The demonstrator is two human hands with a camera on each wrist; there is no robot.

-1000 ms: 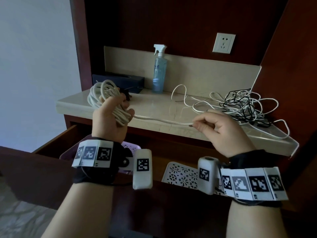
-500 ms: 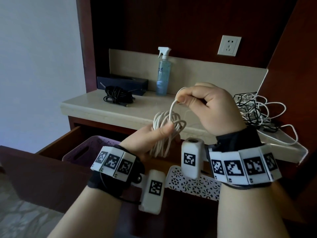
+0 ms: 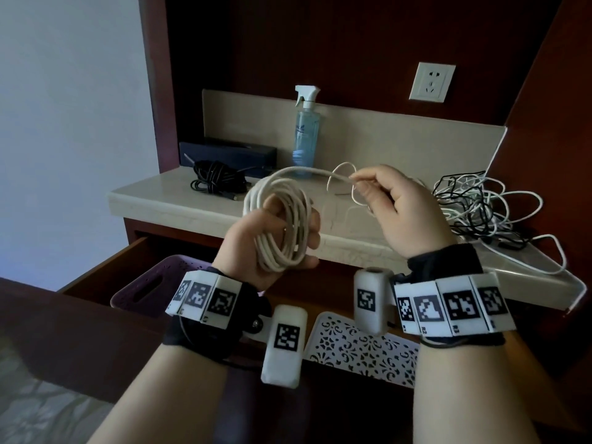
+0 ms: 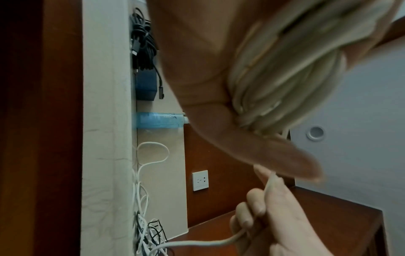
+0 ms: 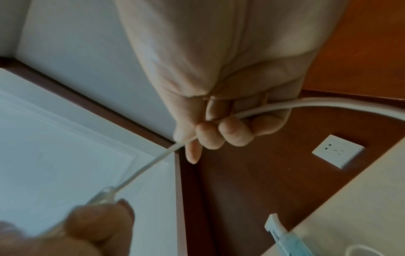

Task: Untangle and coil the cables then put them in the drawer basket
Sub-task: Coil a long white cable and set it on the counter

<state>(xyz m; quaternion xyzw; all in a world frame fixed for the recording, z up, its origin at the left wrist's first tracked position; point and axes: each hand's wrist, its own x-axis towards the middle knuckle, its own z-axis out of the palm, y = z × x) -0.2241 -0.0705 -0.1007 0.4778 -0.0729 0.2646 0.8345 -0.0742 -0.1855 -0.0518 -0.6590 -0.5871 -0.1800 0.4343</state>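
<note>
our right hand [image 3: 403,213] has swung out from the white coil [image 3: 282,219], pinching its loose tail; our left hand [image 3: 272,241] grips the coil above the drawer basket [image 3: 153,283]. a tangle [image 3: 480,206] right of the coil remains.

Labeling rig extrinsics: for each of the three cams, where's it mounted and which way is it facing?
Head: worn on the head, looks forward and down at the shelf; both forearms, left hand gripping the white coil, right hand.
Left wrist: looks along the palm, rotated sideways; left fingers round the coil.
Right wrist: looks along the right fingers pinching the cable, upward at the walls.
Shared: all three show the wall socket and spray bottle.
</note>
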